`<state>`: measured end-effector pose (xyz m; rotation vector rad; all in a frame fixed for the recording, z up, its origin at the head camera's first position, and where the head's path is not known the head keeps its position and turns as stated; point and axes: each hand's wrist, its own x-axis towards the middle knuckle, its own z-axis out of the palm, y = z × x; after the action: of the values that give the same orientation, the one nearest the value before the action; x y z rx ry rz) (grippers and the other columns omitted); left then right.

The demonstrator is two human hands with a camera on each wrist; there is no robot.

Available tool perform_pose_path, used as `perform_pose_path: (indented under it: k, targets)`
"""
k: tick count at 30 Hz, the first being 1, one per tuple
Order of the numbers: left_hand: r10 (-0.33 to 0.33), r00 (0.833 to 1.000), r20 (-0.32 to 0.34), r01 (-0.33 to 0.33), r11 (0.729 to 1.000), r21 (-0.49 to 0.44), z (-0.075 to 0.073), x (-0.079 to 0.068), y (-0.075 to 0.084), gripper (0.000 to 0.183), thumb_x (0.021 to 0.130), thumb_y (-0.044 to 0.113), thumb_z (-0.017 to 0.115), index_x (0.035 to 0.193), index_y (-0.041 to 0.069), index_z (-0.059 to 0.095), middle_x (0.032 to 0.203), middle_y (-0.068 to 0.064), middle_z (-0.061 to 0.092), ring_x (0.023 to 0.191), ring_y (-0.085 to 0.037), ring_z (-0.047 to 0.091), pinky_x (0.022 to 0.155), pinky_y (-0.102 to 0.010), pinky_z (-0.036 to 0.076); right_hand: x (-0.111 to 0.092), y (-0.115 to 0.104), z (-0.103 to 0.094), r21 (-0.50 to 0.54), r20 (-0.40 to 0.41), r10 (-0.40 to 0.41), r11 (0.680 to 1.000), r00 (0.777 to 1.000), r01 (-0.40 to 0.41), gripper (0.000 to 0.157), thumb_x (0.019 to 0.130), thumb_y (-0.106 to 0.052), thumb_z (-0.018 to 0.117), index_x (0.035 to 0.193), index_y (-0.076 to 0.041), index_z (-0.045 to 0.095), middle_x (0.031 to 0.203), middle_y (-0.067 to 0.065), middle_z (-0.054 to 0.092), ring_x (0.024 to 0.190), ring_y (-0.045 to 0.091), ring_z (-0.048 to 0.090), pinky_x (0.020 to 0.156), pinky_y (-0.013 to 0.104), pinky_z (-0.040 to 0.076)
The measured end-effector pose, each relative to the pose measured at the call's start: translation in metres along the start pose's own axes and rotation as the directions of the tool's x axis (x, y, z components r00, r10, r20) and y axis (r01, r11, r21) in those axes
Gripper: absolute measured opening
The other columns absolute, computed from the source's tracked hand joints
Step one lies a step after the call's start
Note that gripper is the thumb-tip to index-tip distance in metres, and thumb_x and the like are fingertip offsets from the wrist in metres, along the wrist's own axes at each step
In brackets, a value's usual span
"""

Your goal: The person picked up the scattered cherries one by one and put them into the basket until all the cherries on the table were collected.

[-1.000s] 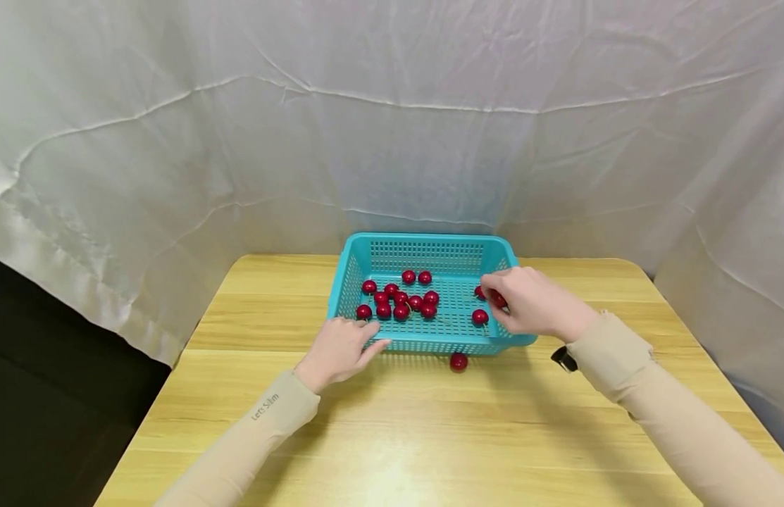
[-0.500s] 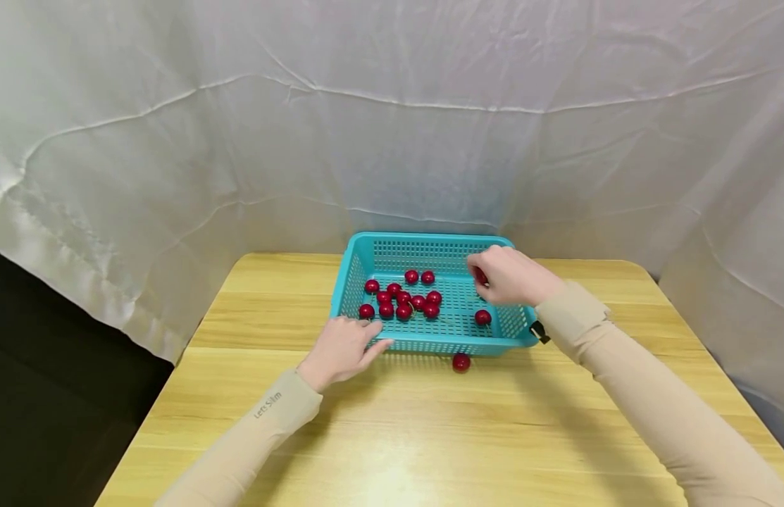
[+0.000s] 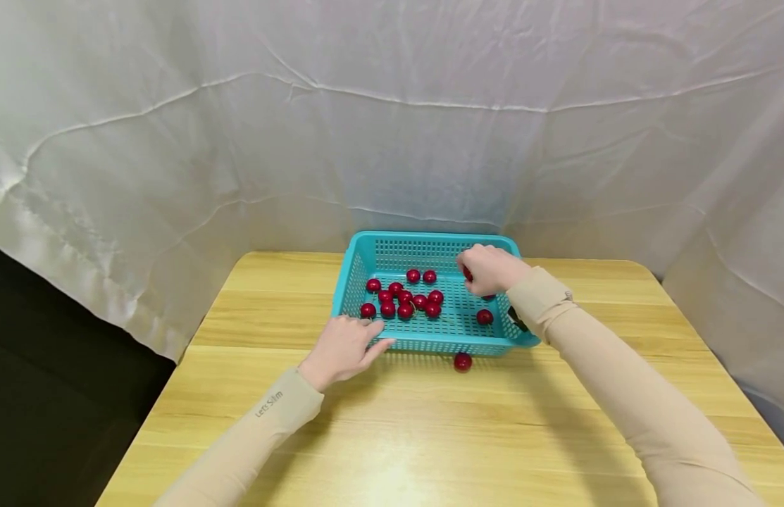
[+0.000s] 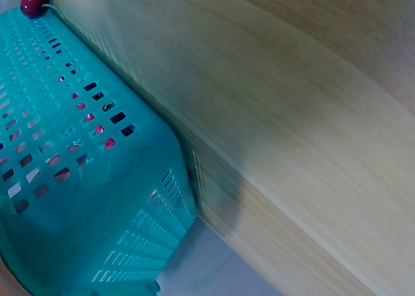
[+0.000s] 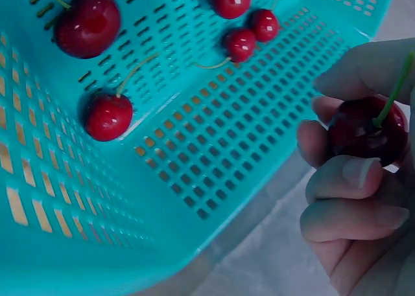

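Observation:
In the head view a turquoise plastic basket [image 3: 442,338] with holed walls has several red cherries [image 3: 406,310] on its floor. My left hand [image 3: 344,350] holds its front left corner, knuckles at the rim and thumb stretched out along the front. Above the basket's right half, my right hand [image 3: 489,271] pinches a dark red cherry [image 5: 366,131] between curled fingers, its green stem sticking up in the right wrist view. Two cherries sit in the basket near that hand, including one [image 5: 109,116] by the wall. Another cherry [image 3: 463,362] lies on the table outside the front wall.
A light wooden table [image 3: 392,436] carries the basket near its back edge. Pale fabric [image 3: 392,141] hangs behind and along the sides. A dark area [image 3: 49,394] lies past the table's left edge.
My right hand has moved left and slightly back over the basket, carrying the cherry from near the right wall. The left hand stays at the corner.

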<state>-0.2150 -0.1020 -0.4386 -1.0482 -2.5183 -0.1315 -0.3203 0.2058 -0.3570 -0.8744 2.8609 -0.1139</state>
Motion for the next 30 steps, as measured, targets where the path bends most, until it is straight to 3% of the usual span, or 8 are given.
perform_pose_path:
  k: [10,23,30]
  targets:
    - [0.005,1.000,-0.008,-0.005,1.000,0.001,0.001,-0.001,-0.001,0.031,0.097,0.042,0.061,0.081,0.017,0.054,0.053,0.009,0.034,0.046,-0.007,0.037,0.049,-0.020,0.026,0.017,-0.005,0.011,-0.037,0.121,0.058,0.998,0.991,-0.054,0.009,0.087,-0.011,0.069,0.091,-0.008,0.062,0.081,0.006,0.062,0.062,0.019,0.056,0.061,0.031,0.045]
    - [-0.007,1.000,0.007,0.007,1.000,0.008,0.000,0.001,0.000,0.030,0.099,0.044,0.060,0.084,0.017,0.058,0.053,0.008,0.039,0.048,-0.007,0.041,0.050,-0.019,0.029,0.027,-0.002,0.021,-0.047,0.185,0.115,0.993,0.976,-0.108,0.013,0.081,0.001,0.062,0.086,-0.011,0.059,0.080,0.005,0.059,0.066,0.018,0.050,0.060,0.031,0.041]
    - [-0.007,1.000,-0.004,0.007,1.000,0.011,0.000,0.000,0.001,0.030,0.098,0.043,0.061,0.084,0.018,0.057,0.052,0.009,0.038,0.047,-0.006,0.038,0.049,-0.019,0.027,0.029,-0.001,0.025,-0.044,0.197,0.133,0.991,0.971,-0.127,0.020,0.083,-0.003,0.064,0.104,-0.007,0.064,0.098,0.010,0.064,0.078,0.022,0.055,0.068,0.034,0.046]
